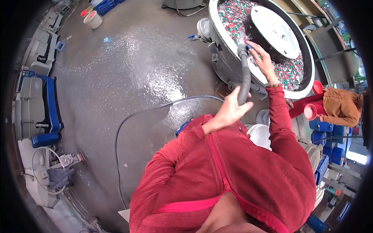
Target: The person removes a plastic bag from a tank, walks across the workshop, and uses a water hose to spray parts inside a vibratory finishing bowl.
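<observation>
A big round tub (229,46) holds several red, green and white chips (233,15) around a grey centre dome (274,31). A grey hose (244,75) rises over the tub's white rim, its nozzle end pointing at the chips. My right hand (262,58), arm stretched out in a red sleeve, holds the hose near the nozzle on the rim. Lower down, my left hand (229,110) is wrapped around the same hose beside the tub wall. From there a thin dark line (116,136) trails across the floor.
The concrete floor (132,66) is wet and shiny. Grey and blue machines (37,112) line the left side, and a white bucket (93,19) stands far left. At the right, another person in a brown jacket (342,106) holds a red bucket (311,111) near blue crates (322,138).
</observation>
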Demonstrator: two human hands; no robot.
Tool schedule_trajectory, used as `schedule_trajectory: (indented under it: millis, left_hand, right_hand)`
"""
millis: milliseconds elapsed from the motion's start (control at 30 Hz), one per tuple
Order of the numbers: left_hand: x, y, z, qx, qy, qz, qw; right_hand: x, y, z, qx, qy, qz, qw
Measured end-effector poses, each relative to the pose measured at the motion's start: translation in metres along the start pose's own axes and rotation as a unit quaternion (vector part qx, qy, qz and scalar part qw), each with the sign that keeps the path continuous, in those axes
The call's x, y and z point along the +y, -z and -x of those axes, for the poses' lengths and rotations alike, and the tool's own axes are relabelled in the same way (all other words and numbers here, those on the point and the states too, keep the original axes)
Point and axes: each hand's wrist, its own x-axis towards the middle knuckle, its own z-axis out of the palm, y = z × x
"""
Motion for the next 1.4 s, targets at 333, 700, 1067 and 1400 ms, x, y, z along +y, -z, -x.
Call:
schedule_trajectory:
  millis: [333, 700, 1067, 1400]
  left_hand:
    - [-0.013, -0.031, -0.042, -0.086, 0.082, 0.031, 0.992]
    - [-0.002, -0.057, -0.107, -0.017, 0.078, -0.034, 0.996]
    - [-0.012, -0.047, -0.141, -0.004, 0.133, 0.021, 0.991]
    - [0.0, -0.035, -0.162, -0.246, 0.188, 0.0, 0.951]
  right_hand:
    - [0.06, -0.01, 0.071, 0.236, -0.182, -0.023, 0.954]
    - [0.095, -0.003, 0.023, 0.234, -0.233, -0.087, 0.94]
    - [0.114, 0.009, 0.006, 0.203, -0.23, -0.018, 0.952]
    - [0.111, 0.038, 0.095, 0.355, -0.311, 0.077, 0.878]
